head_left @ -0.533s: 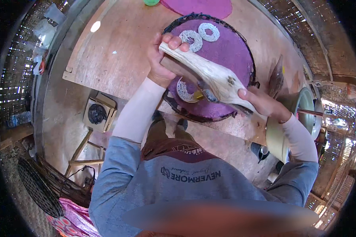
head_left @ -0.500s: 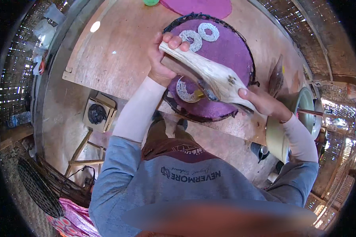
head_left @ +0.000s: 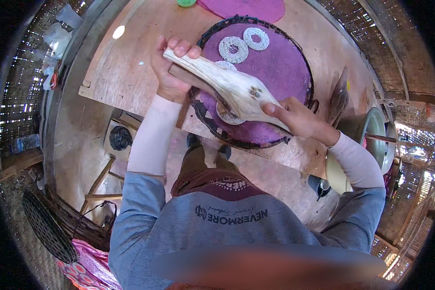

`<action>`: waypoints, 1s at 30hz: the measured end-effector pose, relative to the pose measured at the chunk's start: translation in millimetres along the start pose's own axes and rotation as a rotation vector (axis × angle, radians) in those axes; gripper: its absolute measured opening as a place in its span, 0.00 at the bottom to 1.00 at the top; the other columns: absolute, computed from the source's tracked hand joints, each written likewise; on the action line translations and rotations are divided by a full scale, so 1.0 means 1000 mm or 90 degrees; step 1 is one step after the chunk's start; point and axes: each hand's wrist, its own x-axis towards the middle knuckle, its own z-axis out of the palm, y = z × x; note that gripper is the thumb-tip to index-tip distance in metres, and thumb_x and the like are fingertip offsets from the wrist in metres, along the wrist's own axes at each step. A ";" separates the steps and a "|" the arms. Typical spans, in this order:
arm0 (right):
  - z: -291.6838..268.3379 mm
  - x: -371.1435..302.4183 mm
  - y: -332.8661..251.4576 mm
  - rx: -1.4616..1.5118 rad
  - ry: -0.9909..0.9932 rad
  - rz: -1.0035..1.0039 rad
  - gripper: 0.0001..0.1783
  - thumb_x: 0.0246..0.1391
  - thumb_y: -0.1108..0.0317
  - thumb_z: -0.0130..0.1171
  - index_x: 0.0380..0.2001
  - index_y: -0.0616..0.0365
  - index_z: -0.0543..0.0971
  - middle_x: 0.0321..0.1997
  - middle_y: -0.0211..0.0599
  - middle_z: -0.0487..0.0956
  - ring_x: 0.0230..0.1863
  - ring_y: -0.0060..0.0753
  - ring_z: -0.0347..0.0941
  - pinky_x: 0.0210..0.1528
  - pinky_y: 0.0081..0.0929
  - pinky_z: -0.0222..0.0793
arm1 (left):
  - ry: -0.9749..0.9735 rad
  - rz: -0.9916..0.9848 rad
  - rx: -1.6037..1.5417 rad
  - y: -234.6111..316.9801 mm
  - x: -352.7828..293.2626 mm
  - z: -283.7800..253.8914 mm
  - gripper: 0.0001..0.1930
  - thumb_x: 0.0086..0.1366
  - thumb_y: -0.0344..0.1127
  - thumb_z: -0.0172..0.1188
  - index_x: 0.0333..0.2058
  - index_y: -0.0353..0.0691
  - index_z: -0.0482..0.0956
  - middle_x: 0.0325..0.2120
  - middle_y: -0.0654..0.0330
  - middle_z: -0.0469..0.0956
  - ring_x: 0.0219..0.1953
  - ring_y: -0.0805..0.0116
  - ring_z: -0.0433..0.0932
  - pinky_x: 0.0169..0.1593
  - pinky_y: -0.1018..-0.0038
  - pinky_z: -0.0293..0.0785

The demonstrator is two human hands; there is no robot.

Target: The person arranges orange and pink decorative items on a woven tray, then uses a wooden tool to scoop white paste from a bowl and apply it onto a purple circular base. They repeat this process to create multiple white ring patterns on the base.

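Note:
Both my hands hold a long, pale, carved wooden tool tilted above a round, dark-rimmed tray with a purple surface. At its narrow upper left end, my left hand has its fingers curled over the edge. My right hand grips the wide lower right end, its thumb on top. On the purple surface lie two white lacy rings, one upper and one lower. A third white lacy piece shows partly above the tool. Under the tool, a round-rimmed piece with white strands is mostly hidden.
The tray rests on a wooden tabletop. A pink round sheet and a green item are at the far edge. To the right stand a brown pod-shaped object and a large pale green tub. A black bundle sits at left.
Both hands have moved left with the wooden tool, the left one also slightly upward. The tool now covers more of the round-rimmed piece, and the third white lacy piece has come into sight.

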 end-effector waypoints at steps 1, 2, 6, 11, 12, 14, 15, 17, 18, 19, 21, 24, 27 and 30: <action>-0.001 -0.002 0.000 0.007 -0.014 0.019 0.42 0.44 0.29 0.46 0.13 0.65 0.75 0.08 0.32 0.66 0.13 0.23 0.62 0.17 0.28 0.57 | 0.034 0.007 0.006 -0.005 -0.006 0.001 0.16 0.62 0.51 0.45 0.23 0.48 0.72 0.20 0.67 0.70 0.33 0.63 0.68 0.41 0.63 0.66; -0.003 -0.006 0.002 0.015 -0.028 0.039 0.42 0.44 0.29 0.46 0.12 0.65 0.75 0.08 0.31 0.66 0.13 0.22 0.63 0.16 0.27 0.58 | 0.068 0.014 0.012 -0.010 -0.010 0.000 0.16 0.62 0.51 0.45 0.23 0.48 0.72 0.21 0.67 0.70 0.33 0.63 0.68 0.41 0.62 0.66; -0.017 -0.020 0.008 -0.027 0.007 0.021 0.40 0.45 0.30 0.46 0.13 0.63 0.76 0.09 0.30 0.68 0.14 0.20 0.65 0.17 0.23 0.60 | 0.026 0.006 -0.039 -0.032 -0.006 -0.007 0.18 0.62 0.54 0.43 0.25 0.49 0.72 0.22 0.68 0.71 0.34 0.63 0.68 0.41 0.62 0.67; -0.024 -0.040 0.030 0.108 0.093 -0.100 0.39 0.46 0.32 0.48 0.19 0.65 0.77 0.14 0.30 0.71 0.17 0.20 0.66 0.19 0.22 0.61 | 0.040 -0.030 0.092 -0.041 0.021 0.057 0.40 0.52 0.63 0.54 0.54 0.36 0.64 0.48 0.52 0.68 0.56 0.52 0.61 0.58 0.56 0.57; -0.023 -0.043 0.035 0.142 0.117 -0.131 0.38 0.46 0.32 0.48 0.21 0.65 0.77 0.14 0.30 0.72 0.18 0.20 0.66 0.20 0.21 0.61 | 0.005 -0.118 0.365 -0.039 0.016 0.055 0.38 0.51 0.59 0.57 0.53 0.35 0.65 0.49 0.52 0.68 0.56 0.53 0.62 0.57 0.59 0.57; -0.020 -0.046 0.021 0.173 0.088 -0.176 0.36 0.52 0.36 0.44 0.22 0.65 0.77 0.17 0.30 0.72 0.21 0.18 0.65 0.24 0.22 0.62 | -0.072 -0.295 0.924 -0.034 0.008 0.053 0.36 0.48 0.51 0.64 0.51 0.34 0.66 0.50 0.52 0.68 0.55 0.55 0.64 0.57 0.65 0.58; -0.015 -0.040 0.014 0.169 0.110 -0.223 0.36 0.54 0.37 0.42 0.22 0.65 0.77 0.17 0.30 0.73 0.22 0.19 0.65 0.25 0.22 0.62 | -0.103 -0.213 1.019 -0.048 0.007 0.060 0.33 0.45 0.43 0.66 0.48 0.31 0.68 0.46 0.50 0.71 0.51 0.59 0.68 0.55 0.68 0.61; -0.010 -0.023 0.021 0.193 0.110 -0.270 0.35 0.59 0.41 0.34 0.28 0.63 0.78 0.23 0.30 0.75 0.26 0.21 0.68 0.30 0.22 0.64 | -0.085 -0.068 1.116 -0.065 0.006 0.075 0.30 0.42 0.35 0.69 0.44 0.28 0.70 0.41 0.49 0.75 0.45 0.65 0.73 0.50 0.71 0.66; 0.003 -0.010 0.031 0.486 0.018 -0.173 0.35 0.60 0.42 0.32 0.38 0.63 0.76 0.32 0.33 0.78 0.34 0.22 0.70 0.37 0.21 0.66 | -0.051 -0.013 1.113 -0.068 0.005 0.078 0.29 0.41 0.34 0.69 0.42 0.27 0.70 0.40 0.49 0.75 0.43 0.66 0.75 0.48 0.71 0.68; 0.015 -0.015 0.005 0.708 -0.057 -0.223 0.34 0.58 0.42 0.37 0.47 0.65 0.71 0.43 0.35 0.76 0.42 0.25 0.71 0.46 0.21 0.65 | -0.002 0.022 1.098 -0.068 0.003 0.078 0.29 0.41 0.34 0.69 0.42 0.28 0.70 0.40 0.50 0.76 0.42 0.66 0.75 0.47 0.71 0.69; 0.040 0.029 0.045 0.386 0.074 -0.408 0.34 0.54 0.43 0.45 0.51 0.61 0.67 0.51 0.41 0.69 0.51 0.34 0.64 0.53 0.27 0.59 | 0.089 0.083 1.049 -0.067 -0.004 0.081 0.28 0.40 0.32 0.70 0.41 0.29 0.70 0.38 0.52 0.76 0.41 0.66 0.76 0.45 0.72 0.70; 0.065 0.037 0.040 -0.111 0.209 -0.389 0.43 0.46 0.45 0.56 0.60 0.59 0.56 0.64 0.51 0.53 0.66 0.47 0.45 0.65 0.38 0.43 | 0.184 0.116 1.109 -0.052 -0.022 0.090 0.28 0.39 0.30 0.70 0.41 0.30 0.70 0.38 0.54 0.76 0.40 0.68 0.75 0.45 0.73 0.70; 0.091 0.063 0.058 -0.209 0.299 -0.408 0.46 0.37 0.47 0.64 0.58 0.58 0.60 0.62 0.52 0.57 0.65 0.50 0.47 0.64 0.38 0.42 | 0.287 0.099 1.078 -0.038 -0.038 0.089 0.29 0.39 0.30 0.71 0.41 0.31 0.70 0.37 0.57 0.76 0.39 0.69 0.74 0.44 0.74 0.70; 0.095 0.071 0.060 -0.168 0.371 -0.440 0.44 0.32 0.41 0.62 0.54 0.50 0.66 0.58 0.42 0.64 0.62 0.46 0.53 0.63 0.54 0.34 | 0.268 0.171 1.084 -0.040 -0.045 0.092 0.21 0.44 0.23 0.64 0.39 0.35 0.72 0.35 0.61 0.75 0.35 0.72 0.74 0.39 0.76 0.70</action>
